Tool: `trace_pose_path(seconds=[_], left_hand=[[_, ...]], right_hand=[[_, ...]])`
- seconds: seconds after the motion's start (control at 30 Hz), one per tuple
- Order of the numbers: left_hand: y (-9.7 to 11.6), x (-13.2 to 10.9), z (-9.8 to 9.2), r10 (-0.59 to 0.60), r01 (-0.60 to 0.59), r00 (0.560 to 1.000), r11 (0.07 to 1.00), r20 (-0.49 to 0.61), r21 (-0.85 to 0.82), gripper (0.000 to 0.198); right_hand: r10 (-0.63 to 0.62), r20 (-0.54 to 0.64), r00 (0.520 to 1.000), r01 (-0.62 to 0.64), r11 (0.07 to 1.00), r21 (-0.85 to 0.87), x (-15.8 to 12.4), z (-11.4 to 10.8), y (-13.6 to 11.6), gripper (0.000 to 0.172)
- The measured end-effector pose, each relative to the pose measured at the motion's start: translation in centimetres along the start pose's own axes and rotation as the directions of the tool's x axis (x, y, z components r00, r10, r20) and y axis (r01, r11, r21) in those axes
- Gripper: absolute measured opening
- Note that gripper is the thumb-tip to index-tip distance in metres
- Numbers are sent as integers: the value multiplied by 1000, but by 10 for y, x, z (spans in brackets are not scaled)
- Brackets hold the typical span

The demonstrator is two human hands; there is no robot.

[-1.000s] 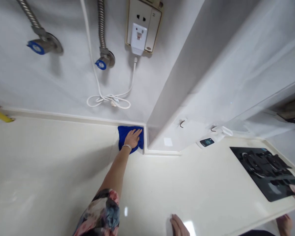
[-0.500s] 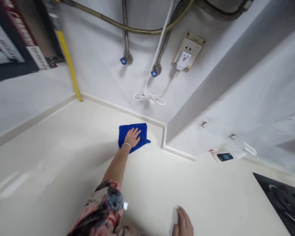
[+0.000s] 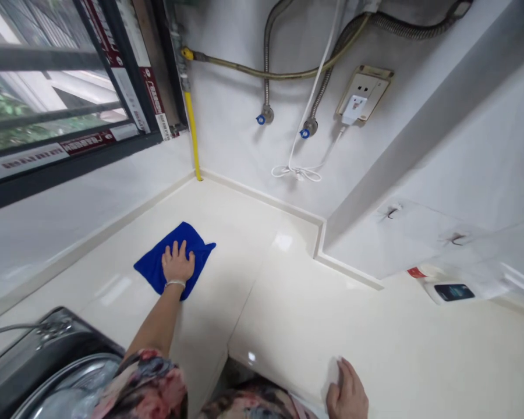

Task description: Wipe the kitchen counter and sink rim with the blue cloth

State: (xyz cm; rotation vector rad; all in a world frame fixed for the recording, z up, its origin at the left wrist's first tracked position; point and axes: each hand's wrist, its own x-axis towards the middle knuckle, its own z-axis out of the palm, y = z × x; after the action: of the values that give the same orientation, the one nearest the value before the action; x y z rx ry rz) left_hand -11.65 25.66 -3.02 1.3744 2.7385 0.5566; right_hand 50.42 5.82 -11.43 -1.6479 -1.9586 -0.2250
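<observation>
My left hand point(image 3: 178, 263) lies flat on a blue cloth point(image 3: 149, 266), fingers spread, pressing it against the cream countertop point(image 3: 283, 302) near the corner. The cloth is partly spread out, with one twisted tip pointing right. A bracelet point(image 3: 174, 283) circles my left wrist. At the bottom, right of centre, my right hand point(image 3: 348, 391) rests on the counter by its front edge. Its fingers are extended and lie close together, with nothing visible in them.
A sink point(image 3: 76, 378) with a faucet is at the lower left, below a window frame point(image 3: 65, 148). A yellow pipe point(image 3: 193, 134), a knotted white cord point(image 3: 297, 173) and a socket point(image 3: 367, 93) are along the wall. A white device point(image 3: 452, 292) sits at the right.
My left hand has slid the blue cloth left and towards me, away from the back wall. The view has turned left, bringing the window and sink into sight. My right hand stays on the counter.
</observation>
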Motion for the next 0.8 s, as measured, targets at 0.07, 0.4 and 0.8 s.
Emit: trace_pose_path(seconds=[0.07,0.4,0.8], left_hand=[[-5,-25,-7,-3,3,1000,1000,-29,17,66],[3,-168,11,346,-339,933,937,-94,81,65],[136,-207,63,747,-748,661,664,63,-24,70]], right_hand=[[9,-11,1000,-9,1000,23,1,1,-2,55],[97,2,995,-97,995,36,-3,5,-18,51],[175,106,979,-178,984,20,-9,13,-14,46]])
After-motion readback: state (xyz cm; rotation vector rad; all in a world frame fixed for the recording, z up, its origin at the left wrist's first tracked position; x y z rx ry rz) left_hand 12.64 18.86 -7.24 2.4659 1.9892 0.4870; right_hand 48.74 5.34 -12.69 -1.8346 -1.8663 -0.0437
